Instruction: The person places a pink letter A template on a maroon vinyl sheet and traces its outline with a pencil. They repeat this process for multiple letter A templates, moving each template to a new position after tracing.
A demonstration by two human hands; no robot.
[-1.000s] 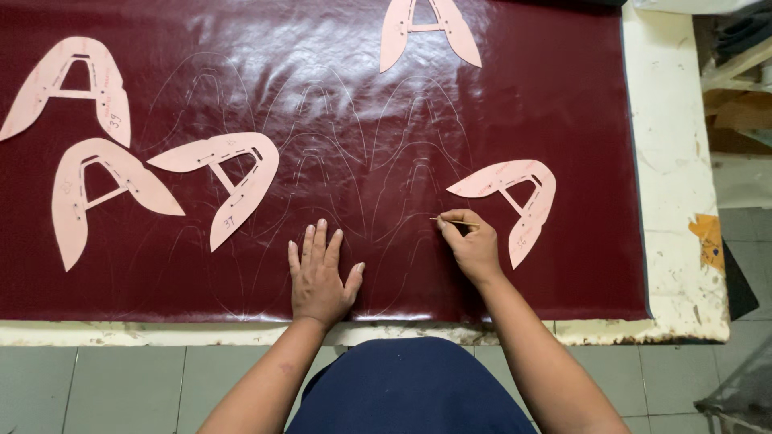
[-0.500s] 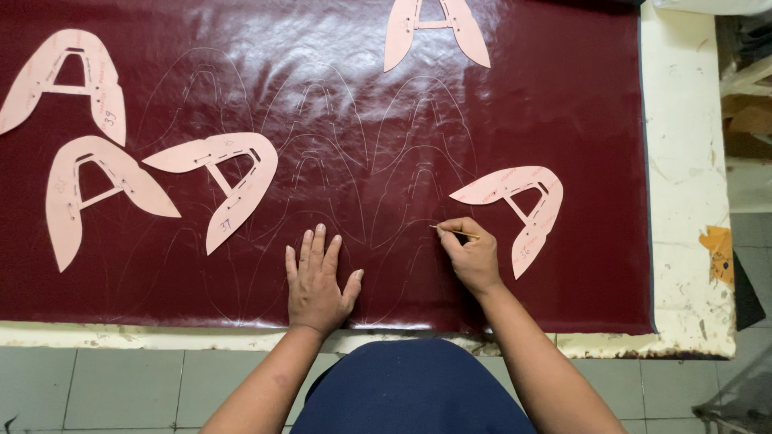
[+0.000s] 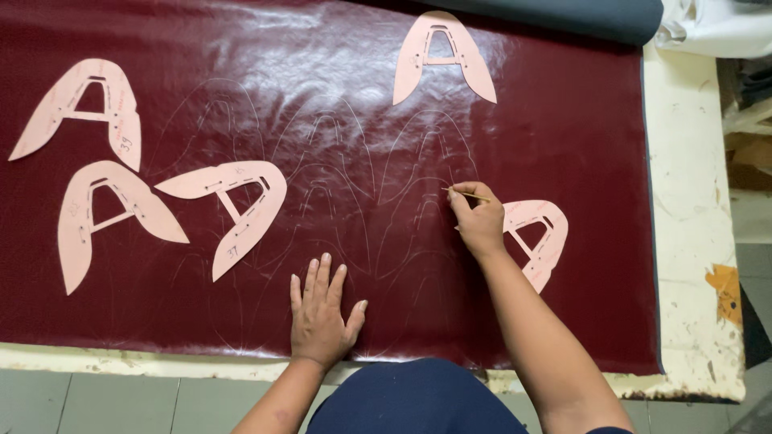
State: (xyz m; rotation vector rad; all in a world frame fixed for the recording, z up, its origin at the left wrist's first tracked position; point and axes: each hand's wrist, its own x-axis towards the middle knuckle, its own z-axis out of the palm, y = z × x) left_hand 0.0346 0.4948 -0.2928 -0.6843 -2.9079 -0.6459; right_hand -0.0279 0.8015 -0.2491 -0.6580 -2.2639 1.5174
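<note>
A glossy dark red leather sheet (image 3: pixel 563 120) covers the table, faintly marked with traced outlines. My left hand (image 3: pixel 323 315) lies flat on it near the front edge, fingers spread. My right hand (image 3: pixel 478 219) pinches a thin marking stick (image 3: pixel 466 194), its tip touching the leather. Just right of that hand lies a pink arch-shaped paper pattern (image 3: pixel 540 238), partly hidden by my wrist. Several more pink patterns lie about: one at the top centre (image 3: pixel 442 58), one left of centre (image 3: pixel 237 210), two at the far left (image 3: pixel 80 108) (image 3: pixel 100 221).
The worn white table (image 3: pixel 691 209) shows at the right, with an orange patch (image 3: pixel 728 293). A dark grey roll (image 3: pixel 563 16) and white cloth (image 3: pixel 720 28) lie at the back right. Grey floor tiles (image 3: pixel 121 402) show below the front edge.
My right hand with the stick has moved away from the front edge, up the leather, and now overlaps the right-hand pattern's left side. My left hand stays flat in place.
</note>
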